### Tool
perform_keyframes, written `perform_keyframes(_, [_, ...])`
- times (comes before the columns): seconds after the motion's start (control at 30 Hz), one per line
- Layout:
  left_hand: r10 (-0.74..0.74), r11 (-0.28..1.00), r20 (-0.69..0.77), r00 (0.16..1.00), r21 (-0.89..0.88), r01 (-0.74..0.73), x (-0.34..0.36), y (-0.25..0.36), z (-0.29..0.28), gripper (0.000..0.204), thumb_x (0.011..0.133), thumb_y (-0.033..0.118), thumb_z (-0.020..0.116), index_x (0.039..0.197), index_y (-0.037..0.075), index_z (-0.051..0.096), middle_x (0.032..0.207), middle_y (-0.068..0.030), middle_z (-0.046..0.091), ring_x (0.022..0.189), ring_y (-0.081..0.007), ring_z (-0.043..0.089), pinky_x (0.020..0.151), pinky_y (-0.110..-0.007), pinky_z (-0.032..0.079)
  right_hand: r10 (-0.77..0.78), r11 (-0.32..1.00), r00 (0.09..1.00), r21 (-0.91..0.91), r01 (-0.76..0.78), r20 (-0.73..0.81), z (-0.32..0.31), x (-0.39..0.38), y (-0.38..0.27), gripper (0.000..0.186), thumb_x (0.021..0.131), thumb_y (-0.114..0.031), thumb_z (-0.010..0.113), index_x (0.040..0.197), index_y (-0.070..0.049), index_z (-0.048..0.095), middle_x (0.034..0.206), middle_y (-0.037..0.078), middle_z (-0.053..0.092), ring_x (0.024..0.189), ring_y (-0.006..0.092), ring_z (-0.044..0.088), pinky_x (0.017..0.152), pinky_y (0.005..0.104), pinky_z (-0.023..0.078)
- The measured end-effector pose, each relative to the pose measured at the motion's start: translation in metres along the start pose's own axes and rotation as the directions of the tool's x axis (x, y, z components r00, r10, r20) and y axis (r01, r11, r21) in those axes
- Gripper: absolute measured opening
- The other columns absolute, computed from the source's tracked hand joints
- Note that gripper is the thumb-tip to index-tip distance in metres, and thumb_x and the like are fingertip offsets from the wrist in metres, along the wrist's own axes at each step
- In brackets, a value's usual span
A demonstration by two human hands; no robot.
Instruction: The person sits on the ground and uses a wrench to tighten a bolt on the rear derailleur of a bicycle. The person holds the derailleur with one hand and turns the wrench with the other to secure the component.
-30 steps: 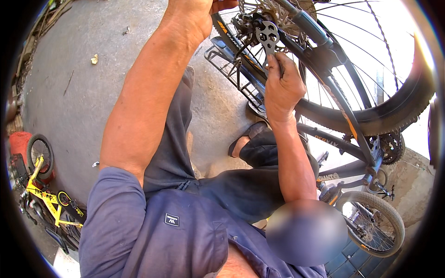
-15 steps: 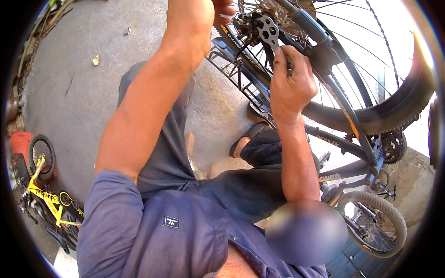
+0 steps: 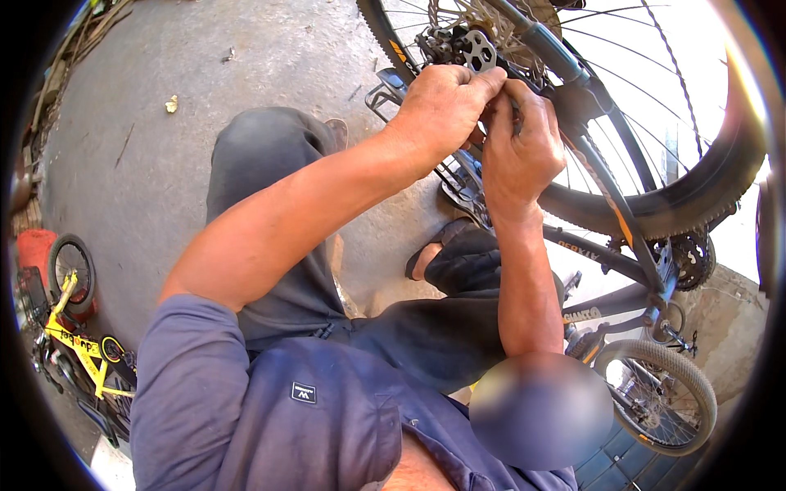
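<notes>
A flat silver multi-hole spanner (image 3: 480, 51) lies against the brake caliper (image 3: 442, 45), beside the disc of a bicycle wheel at the top. My right hand (image 3: 526, 155) is closed on the spanner's lower end, fingers curled. My left hand (image 3: 442, 106) comes in from the left, thumb and fingers pinched on the same end and meeting the right fingertips. The hands hide the lower part of the spanner. The brake disc (image 3: 499, 23) shows just behind the tool.
A bicycle with a dark frame (image 3: 598, 250) and a knobby tyre (image 3: 655, 214) fills the right side. Another wheel (image 3: 659, 397) is at the lower right. On the far left, a yellow bicycle (image 3: 82, 348) stands near a red object (image 3: 34, 250). My legs are bent below the work.
My left hand has come down from the top edge to the spanner and pinches its end beside my right hand. My right hand keeps nearly the same place.
</notes>
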State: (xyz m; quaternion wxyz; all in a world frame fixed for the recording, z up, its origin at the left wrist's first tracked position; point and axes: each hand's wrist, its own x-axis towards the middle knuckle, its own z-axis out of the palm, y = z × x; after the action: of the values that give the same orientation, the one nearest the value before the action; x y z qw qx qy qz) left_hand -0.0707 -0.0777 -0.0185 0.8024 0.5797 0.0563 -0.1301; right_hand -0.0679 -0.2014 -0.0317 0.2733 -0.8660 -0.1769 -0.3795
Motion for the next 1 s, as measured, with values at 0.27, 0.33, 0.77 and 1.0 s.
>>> perform_keyframes(0.27, [-0.058, 0.998, -0.031, 0.998, -0.036, 0.057, 0.007, 0.001, 0.005, 0.040, 0.098, 0.036, 0.059, 0.080, 0.001, 0.067, 0.067, -0.0059, 0.063, 0.057, -0.0123, 0.057, 0.051, -0.026, 0.043, 0.047, 0.997, 0.996, 0.061, -0.052, 0.081, -0.011, -0.003, -0.001, 0.019, 0.086, 0.002, 0.071, 0.105, -0.001, 0.069, 0.089, 0.010, 0.071, 0.074, 0.0147, 0.068, 0.066, 0.0285, 0.055])
perform_keyframes(0.33, [-0.057, 0.998, -0.053, 0.997, -0.004, 0.057, 0.007, 0.003, 0.005, 0.040, 0.098, 0.034, 0.058, 0.078, 0.001, 0.067, 0.065, -0.0051, 0.062, 0.056, -0.0119, 0.056, 0.051, -0.026, 0.042, 0.090, 0.985, 0.991, 0.137, -0.103, 0.100, -0.012, -0.006, -0.004, 0.020, 0.088, 0.002, 0.071, 0.108, 0.000, 0.069, 0.090, 0.009, 0.071, 0.077, 0.0122, 0.068, 0.067, 0.0272, 0.054])
perform_keyframes(0.77, [-0.034, 0.995, -0.075, 0.997, -0.091, 0.027, 0.010, 0.002, 0.008, 0.038, 0.099, 0.035, 0.058, 0.082, 0.002, 0.066, 0.065, -0.0031, 0.060, 0.055, -0.0121, 0.057, 0.050, -0.026, 0.045, 0.342, 0.874, 0.929, 0.315, -0.369, 0.139, -0.023, -0.017, 0.001, 0.024, 0.089, -0.007, 0.072, 0.111, 0.001, 0.067, 0.088, 0.013, 0.070, 0.072, 0.0173, 0.066, 0.064, 0.0280, 0.053])
perform_keyframes(1.0, [-0.023, 0.983, -0.084, 0.996, -0.182, 0.007, 0.004, 0.008, 0.005, 0.037, 0.099, 0.038, 0.057, 0.082, 0.006, 0.066, 0.068, -0.0030, 0.062, 0.056, -0.0124, 0.058, 0.053, -0.027, 0.048, 0.169, 0.948, 0.984, 0.262, -0.179, 0.062, -0.020, 0.000, -0.011, 0.018, 0.087, -0.004, 0.074, 0.104, -0.002, 0.071, 0.084, 0.011, 0.069, 0.068, 0.0185, 0.066, 0.062, 0.0284, 0.053])
